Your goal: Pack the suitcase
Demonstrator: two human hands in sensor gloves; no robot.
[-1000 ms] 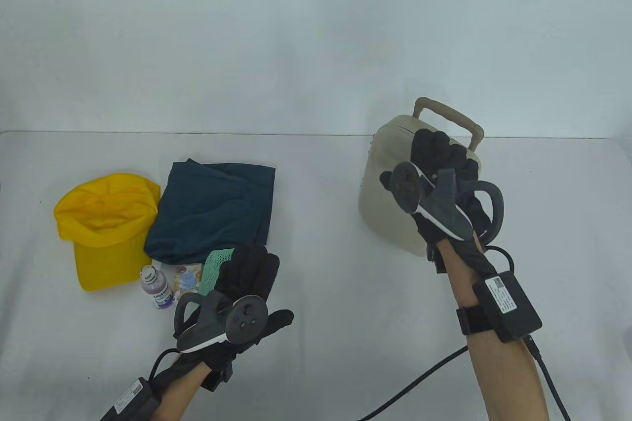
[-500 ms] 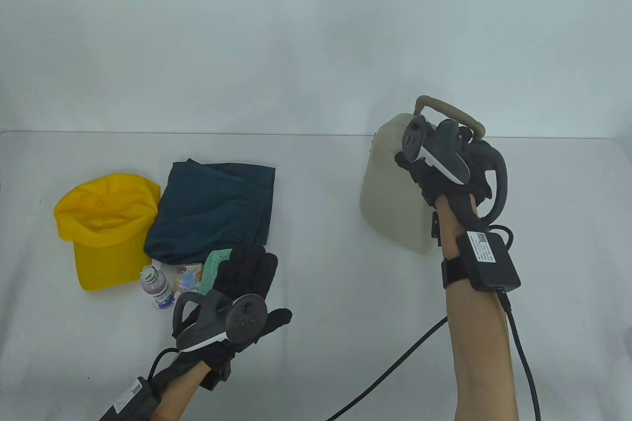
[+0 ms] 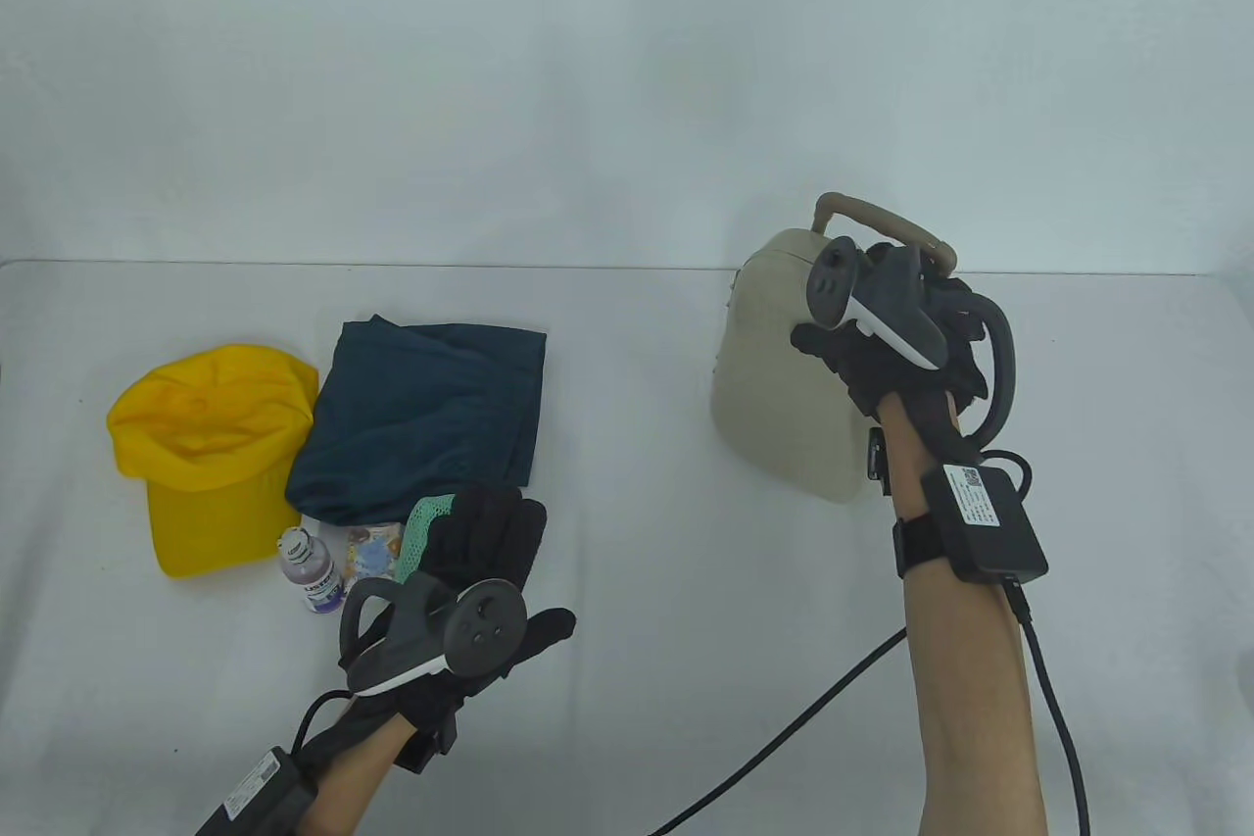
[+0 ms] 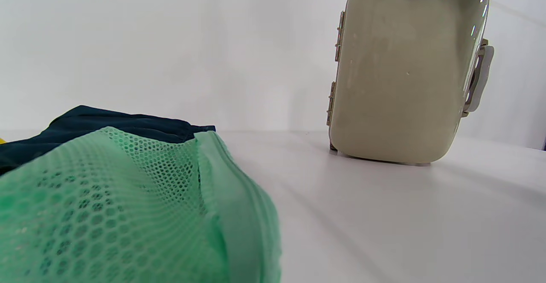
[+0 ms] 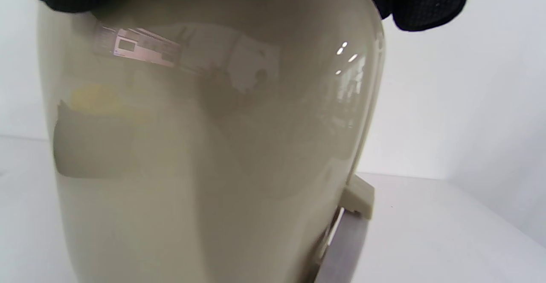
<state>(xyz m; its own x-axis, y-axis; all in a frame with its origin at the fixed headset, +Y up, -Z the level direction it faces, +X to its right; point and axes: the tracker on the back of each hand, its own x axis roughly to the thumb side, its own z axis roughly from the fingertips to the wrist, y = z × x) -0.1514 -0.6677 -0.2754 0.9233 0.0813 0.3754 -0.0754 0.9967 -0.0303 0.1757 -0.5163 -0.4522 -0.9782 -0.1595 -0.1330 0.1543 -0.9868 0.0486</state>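
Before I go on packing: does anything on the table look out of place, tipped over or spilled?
Nothing stands out. The beige suitcase stands upright and closed, the right hand on its top. The yellow cap, folded dark garment and small bottle sit tidily; no spill visible.

You are working in what looks like a staged recording set or lab rather than a lived-in home. The table [image 3: 627, 366] is draped in plain white cloth, and directly behind the table a seamless white backdrop [image 3: 588, 72] fills the whole view, with no furniture or decor. On the table's left part sits a small tidy group of props: a yellow cap [image 3: 211, 454], a folded dark teal garment [image 3: 421, 419], a little bottle [image 3: 311, 571]. Black cables [image 3: 784, 743] trail across the table's near edge from boxes strapped to your wrists.
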